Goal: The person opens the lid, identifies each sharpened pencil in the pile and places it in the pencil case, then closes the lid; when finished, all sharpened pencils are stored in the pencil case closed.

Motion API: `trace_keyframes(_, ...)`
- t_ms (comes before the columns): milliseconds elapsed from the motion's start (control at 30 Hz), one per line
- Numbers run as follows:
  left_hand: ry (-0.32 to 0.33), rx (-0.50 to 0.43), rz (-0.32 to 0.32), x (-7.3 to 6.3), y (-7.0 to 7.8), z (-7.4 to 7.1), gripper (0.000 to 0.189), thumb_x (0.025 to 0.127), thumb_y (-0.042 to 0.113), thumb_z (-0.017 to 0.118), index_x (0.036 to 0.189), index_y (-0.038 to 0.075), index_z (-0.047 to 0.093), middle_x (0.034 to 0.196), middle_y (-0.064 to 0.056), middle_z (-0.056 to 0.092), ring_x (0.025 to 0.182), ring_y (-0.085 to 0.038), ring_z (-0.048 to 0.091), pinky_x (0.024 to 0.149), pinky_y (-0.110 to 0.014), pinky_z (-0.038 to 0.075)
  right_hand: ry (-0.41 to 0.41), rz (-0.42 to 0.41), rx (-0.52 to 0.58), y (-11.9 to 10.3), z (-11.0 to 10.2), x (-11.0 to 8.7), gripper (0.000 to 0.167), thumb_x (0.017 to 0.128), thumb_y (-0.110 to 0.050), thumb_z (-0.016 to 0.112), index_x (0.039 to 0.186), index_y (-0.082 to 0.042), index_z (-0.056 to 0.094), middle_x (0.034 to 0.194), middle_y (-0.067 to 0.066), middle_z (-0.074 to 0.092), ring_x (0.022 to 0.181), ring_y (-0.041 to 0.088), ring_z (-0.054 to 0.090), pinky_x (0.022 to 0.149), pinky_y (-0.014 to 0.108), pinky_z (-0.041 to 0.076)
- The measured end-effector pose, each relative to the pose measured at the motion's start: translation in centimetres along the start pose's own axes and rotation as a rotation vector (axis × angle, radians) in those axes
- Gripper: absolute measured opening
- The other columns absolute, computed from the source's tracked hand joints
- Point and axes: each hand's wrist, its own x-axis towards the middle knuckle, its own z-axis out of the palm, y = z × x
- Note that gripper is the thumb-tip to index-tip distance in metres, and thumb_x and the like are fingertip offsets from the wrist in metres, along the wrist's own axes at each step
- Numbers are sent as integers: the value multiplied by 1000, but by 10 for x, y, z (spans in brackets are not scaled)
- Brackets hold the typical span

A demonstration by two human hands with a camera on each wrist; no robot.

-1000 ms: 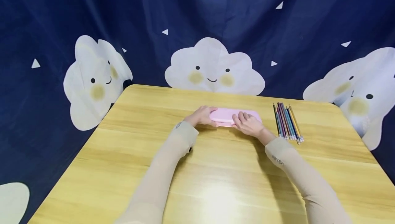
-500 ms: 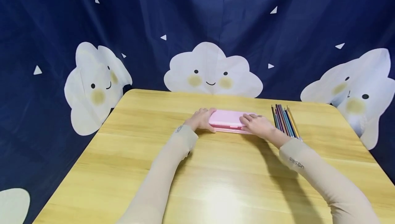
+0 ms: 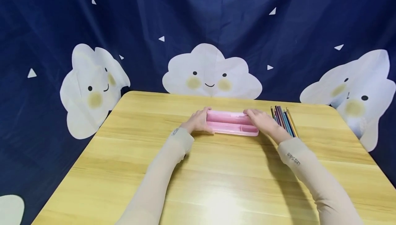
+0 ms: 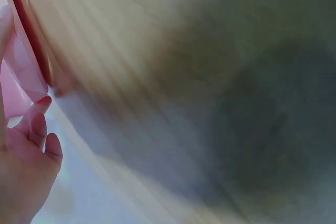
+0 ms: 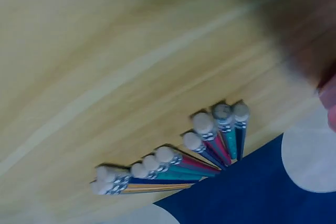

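Dark blue cloud-print backdrop (image 3: 139,66) behind a wood-grain table (image 3: 232,170); on the table's far half, left of the pencils and apart from them, lies a pink case (image 3: 226,128) with its lid raised. Handling, by judgement: looks like thin moulded plastic, so light and fairly stiff, the walls flexing a little under a hard squeeze; the smooth faces may be slick under dry fingers. Weakest part is probably the hinge along the back, so the lid should not be forced past its stop. Best hold: the short ends, tray steadied at one, lid taken by its free edge near the other. Grip: left hand (image 3: 197,120) clamped round the left end, thumb at the front corner, fingers behind; right hand (image 3: 263,120) has its fingers bent over the lid's upper edge at the right end, thumb placement not readable. Appearance: long, shallow, rounded corners; the raised lid (image 3: 224,117) shows a deeper pink inside, the tray a paler, glossy front rim. A divider (image 3: 241,128) splits the tray into a long left compartment and a short right one. Loose pencils (image 3: 286,121) in mixed colours lie just beyond the right hand; their white erasers (image 5: 203,123) show in the right wrist view.
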Motion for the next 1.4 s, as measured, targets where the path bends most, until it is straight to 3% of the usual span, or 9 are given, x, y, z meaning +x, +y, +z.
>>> trace_keyframes(167, 14, -30, -10, 0, 4, 0, 126, 56, 38, 85, 145, 9, 1, 138, -14, 39, 128, -31, 34, 107, -44, 27, 249, -55, 20, 6, -4, 10, 16, 91, -9, 54, 106, -4, 52, 99, 16, 63, 91, 35, 61, 79, 47, 48)
trace_keyframes(300, 20, -31, -18, 0, 7, -2, 135, 58, 40, 84, 144, 6, -15, 143, -13, 35, 133, -33, 26, 110, -45, 21, 468, -144, -191, 10, -1, 15, 15, 84, 1, 53, 97, -5, 59, 92, 12, 61, 86, 33, 57, 78, 46, 45)
trace_keyframes(433, 13, 2, -7, -1, 7, -3, 138, 59, 39, 83, 141, 4, -23, 146, -14, 30, 135, -32, 22, 111, -45, 19, 543, -89, -385, 11, -2, 21, 22, 81, 0, 44, 96, -8, 59, 87, 13, 51, 80, 34, 48, 72, 47, 40)
trace_keyframes(567, -25, 51, -3, -2, 5, -4, 135, 62, 39, 82, 141, 5, -21, 150, -15, 18, 137, -30, 16, 112, -44, 16, 450, 128, -369, 14, -5, 23, 23, 81, -1, 51, 103, -7, 57, 88, 15, 52, 82, 35, 48, 76, 49, 37)
trace_keyframes(700, -90, 78, -10, -3, 5, -5, 127, 65, 40, 80, 144, 6, -12, 152, -15, 10, 138, -28, 12, 113, -42, 13, 265, 299, -294, 20, -4, 20, 35, 84, -3, 54, 119, 1, 51, 99, 21, 53, 94, 38, 49, 86, 53, 35)
trace_keyframes(867, -127, 169, -10, -3, 6, -7, 115, 67, 43, 78, 146, 3, 4, 149, -17, 18, 136, -28, 19, 112, -41, 17, 55, 366, -126, 25, 2, 16, 36, 90, -12, 52, 121, 7, 46, 111, 27, 49, 106, 41, 46, 90, 60, 34)
trace_keyframes(1100, -142, 226, 14, -3, 9, -10, 104, 69, 44, 76, 144, -1, 19, 146, -19, 24, 134, -29, 23, 111, -41, 21, -92, 463, -18, 24, 5, 15, 47, 90, -19, 55, 128, 5, 40, 121, 28, 45, 111, 45, 45, 95, 64, 28)
trace_keyframes(1267, -136, 168, 35, -2, 9, -7, 100, 68, 37, 79, 142, -2, 25, 135, -18, 34, 123, -27, 32, 107, -35, 29, -205, 471, 116, 25, 4, 11, 24, 89, -25, 57, 96, -2, 60, 94, 16, 58, 85, 33, 54, 75, 51, 42)
trace_keyframes(1400, -138, 165, 29, -2, 9, -5, 101, 67, 40, 79, 142, -1, 26, 136, -17, 34, 122, -26, 31, 107, -36, 29, -230, 439, 259, 23, 2, 6, 19, 88, -21, 59, 81, -3, 61, 76, 8, 57, 70, 23, 48, 62, 33, 39)
